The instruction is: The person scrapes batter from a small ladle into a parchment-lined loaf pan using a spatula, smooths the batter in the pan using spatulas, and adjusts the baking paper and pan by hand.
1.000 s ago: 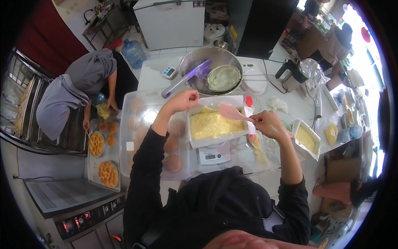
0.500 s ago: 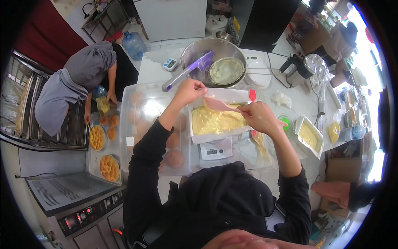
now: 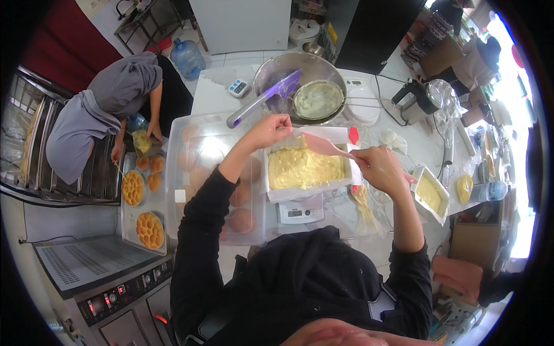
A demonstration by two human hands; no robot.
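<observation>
- Closed around the handle of a pink spatula (image 3: pixel 323 145), the right hand (image 3: pixel 380 168) sat just right of the frame's centre, the blade reaching left over the far edge of the batter.
- Fingers drawn together, the left hand (image 3: pixel 268 132) hung at the upper left corner of the lined tin; whether it pinched the paper liner (image 3: pixel 336 135) or only hovered beside it could not be told.
- Below the tin, toward the lower centre, showed a white scale (image 3: pixel 301 212).
- Yellow batter (image 3: pixel 306 168) filled much of the tin at the middle of the frame, its surface uneven.
- If the blade pressed or dragged too hard, the liner could crease or fold into the batter; a loaded blade tipped outward could drip over the rim.
- Left of the tin stood a clear lidded box (image 3: pixel 191 222) holding round brown items.
- At right lay a second lined tin (image 3: pixel 430 193), also with yellow contents.
- Farther up, a metal bowl (image 3: pixel 266 75) held a sieve (image 3: pixel 317 101); a purple spatula (image 3: pixel 283 87) leaned across its rim, where a knock could tip it off.
</observation>
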